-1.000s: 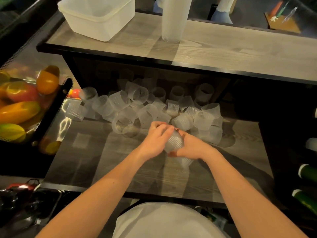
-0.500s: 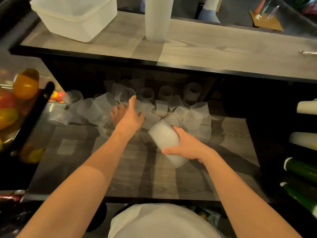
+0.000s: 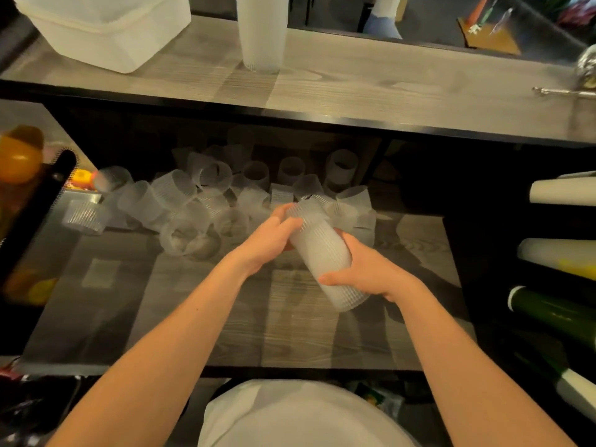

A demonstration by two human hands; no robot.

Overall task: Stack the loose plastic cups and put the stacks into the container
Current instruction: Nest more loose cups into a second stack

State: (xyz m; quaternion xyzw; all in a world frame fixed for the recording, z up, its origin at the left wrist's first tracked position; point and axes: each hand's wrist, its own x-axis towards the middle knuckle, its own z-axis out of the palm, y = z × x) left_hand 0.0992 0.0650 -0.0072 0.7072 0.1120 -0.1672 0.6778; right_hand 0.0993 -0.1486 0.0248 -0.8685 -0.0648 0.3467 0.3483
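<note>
R hand [image 3: 371, 272] wraps the cup stack [image 3: 325, 256] low over the tabletop [image 3: 193, 301], long axis tilted up-left; L hand [image 3: 267, 240] grips a cup at its top end. Loose cups [image 3: 180, 201] just beyond, nearer L.

We have one head-worn wide-angle view, looking forward and steeply down, close over the lower worktop [image 3: 200, 317], with the upper shelf [image 3: 387, 91] beyond.
</note>
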